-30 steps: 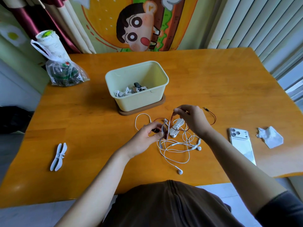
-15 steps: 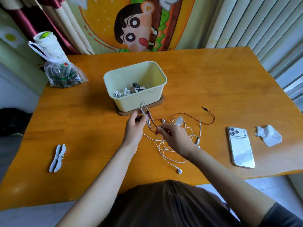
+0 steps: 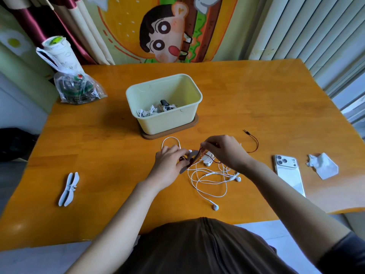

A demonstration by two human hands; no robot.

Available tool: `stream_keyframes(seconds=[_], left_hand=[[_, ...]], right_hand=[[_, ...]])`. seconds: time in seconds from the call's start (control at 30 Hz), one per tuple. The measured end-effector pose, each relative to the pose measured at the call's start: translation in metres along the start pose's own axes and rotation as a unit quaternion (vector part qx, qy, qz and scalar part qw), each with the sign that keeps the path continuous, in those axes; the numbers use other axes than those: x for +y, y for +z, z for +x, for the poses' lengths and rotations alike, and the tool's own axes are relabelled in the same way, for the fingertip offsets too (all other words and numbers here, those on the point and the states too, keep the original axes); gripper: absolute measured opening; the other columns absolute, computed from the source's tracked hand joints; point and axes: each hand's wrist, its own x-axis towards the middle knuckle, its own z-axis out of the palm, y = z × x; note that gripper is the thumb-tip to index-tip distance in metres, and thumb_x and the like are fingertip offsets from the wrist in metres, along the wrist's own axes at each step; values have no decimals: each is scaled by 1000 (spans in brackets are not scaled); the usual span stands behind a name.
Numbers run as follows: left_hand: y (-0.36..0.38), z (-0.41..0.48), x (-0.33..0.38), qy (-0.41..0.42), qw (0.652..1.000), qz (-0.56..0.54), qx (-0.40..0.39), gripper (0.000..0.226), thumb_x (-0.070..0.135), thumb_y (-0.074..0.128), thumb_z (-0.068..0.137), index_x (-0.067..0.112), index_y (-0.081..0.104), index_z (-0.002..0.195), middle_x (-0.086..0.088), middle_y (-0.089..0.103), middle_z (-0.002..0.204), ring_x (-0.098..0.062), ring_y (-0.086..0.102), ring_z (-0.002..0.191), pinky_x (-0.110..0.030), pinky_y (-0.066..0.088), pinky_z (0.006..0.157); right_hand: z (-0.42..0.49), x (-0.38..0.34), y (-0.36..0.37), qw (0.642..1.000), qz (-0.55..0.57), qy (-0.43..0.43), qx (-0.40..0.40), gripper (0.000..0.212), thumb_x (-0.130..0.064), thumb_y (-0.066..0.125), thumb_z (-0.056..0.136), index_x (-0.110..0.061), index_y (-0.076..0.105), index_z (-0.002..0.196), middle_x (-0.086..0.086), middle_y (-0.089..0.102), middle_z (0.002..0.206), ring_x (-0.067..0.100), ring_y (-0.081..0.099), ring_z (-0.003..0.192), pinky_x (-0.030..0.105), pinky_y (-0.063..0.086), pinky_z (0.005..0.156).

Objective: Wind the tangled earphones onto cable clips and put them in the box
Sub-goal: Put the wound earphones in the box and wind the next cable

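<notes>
On an orange wooden table [image 3: 256, 95] before a cartoon curtain [image 3: 167, 30] and white blinds [image 3: 308, 26], a pale box [image 3: 167, 123] sits on a brown base [image 3: 194, 125] at the far middle, with wound earphones [image 3: 154, 111] inside. Just nearer, the left hand [image 3: 169, 161] grips a grey cable clip [image 3: 190, 161] while the right hand [image 3: 225, 151] pinches a dark red cable [image 3: 255, 144] running to it. White earphones [image 3: 209, 180] sprawl tangled beneath both hands. Spare clips [image 3: 69, 188] lie at left, a phone [image 3: 288, 175] and tissue [image 3: 324, 167] at right. Fingers hide how the cable sits on the clip.
</notes>
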Motion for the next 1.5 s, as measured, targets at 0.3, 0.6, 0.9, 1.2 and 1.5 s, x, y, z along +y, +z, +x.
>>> stream_keyframes(seconds=[0.3,0.6,0.9,1.2,1.5], left_hand=[[-4,-5,3,14,975,-201,-94,18,25,55,95,25,61,112,6,55,112,-14,39,117,-24,31,92],[-19,-2,30,13,839,-544,10,20,23,52,87,20,58,106,11,66,97,-3,59,100,-19,45,89],[-14,7,35,-169,778,-592,125,15,21,46,100,28,59,97,5,61,95,-15,55,97,-34,41,85],[-14,9,35,-203,758,-608,120,14,30,46,99,30,60,104,-5,61,113,-22,56,104,-35,43,85],[-16,6,36,-232,773,-576,132,14,29,47,100,30,60,97,3,62,101,-17,57,95,-38,43,87]], right_hand=[[4,9,1,999,29,8,23,24,-31,50,96,-21,68,84,1,53,59,13,37,49,28,28,48],[-2,-4,11,964,258,66,-1,36,-26,43,100,-20,64,71,-1,41,61,7,32,51,15,25,46],[-5,-17,35,982,183,44,6,36,-19,34,102,-15,47,69,-1,39,59,12,33,53,23,27,50],[-8,-18,34,969,234,55,-56,39,-17,32,103,-18,49,68,-4,39,59,8,31,52,18,25,47],[-7,-14,32,994,105,-7,-32,25,-12,36,101,-10,60,96,-8,48,65,6,41,54,16,32,51]])
